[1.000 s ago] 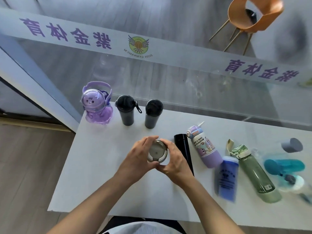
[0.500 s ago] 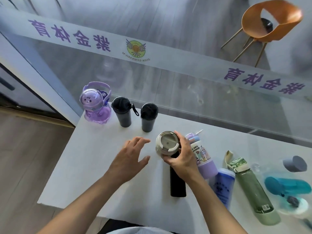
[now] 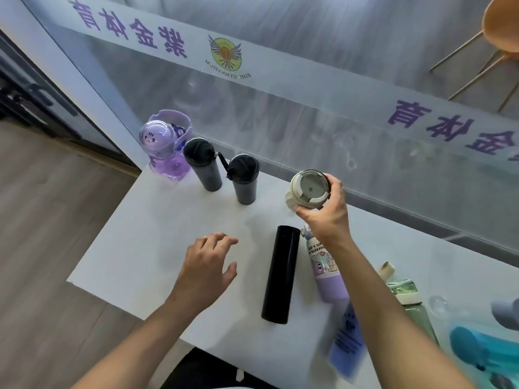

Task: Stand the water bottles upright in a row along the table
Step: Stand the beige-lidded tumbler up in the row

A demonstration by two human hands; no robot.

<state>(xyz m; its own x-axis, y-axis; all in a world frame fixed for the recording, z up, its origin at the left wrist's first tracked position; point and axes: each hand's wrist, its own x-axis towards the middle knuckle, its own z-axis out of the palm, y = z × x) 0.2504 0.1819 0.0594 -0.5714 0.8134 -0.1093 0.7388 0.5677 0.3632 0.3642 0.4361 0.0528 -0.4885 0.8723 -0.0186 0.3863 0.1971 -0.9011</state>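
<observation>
My right hand (image 3: 327, 213) grips a cream-lidded bottle (image 3: 307, 189) upright near the table's far edge, just right of the standing row. That row holds a purple cartoon bottle (image 3: 165, 147) and two dark grey tumblers (image 3: 203, 167) (image 3: 243, 178). My left hand (image 3: 206, 270) hovers open over the white table (image 3: 134, 248), holding nothing. Lying flat are a black flask (image 3: 278, 273), a lilac cartoon bottle (image 3: 325, 273), a blue bottle (image 3: 346, 341), a green bottle (image 3: 412, 304) and a teal bottle (image 3: 483, 352).
A glass wall with a printed banner (image 3: 280, 68) runs right behind the table's far edge. An orange chair (image 3: 502, 29) stands beyond the glass. Wooden floor (image 3: 42, 220) lies left of the table. A grey cap-like piece (image 3: 505, 313) sits at the far right.
My left hand let go of the cream-lidded bottle and dropped back open. My right hand carried that bottle away from me toward the far edge, beside the standing tumblers.
</observation>
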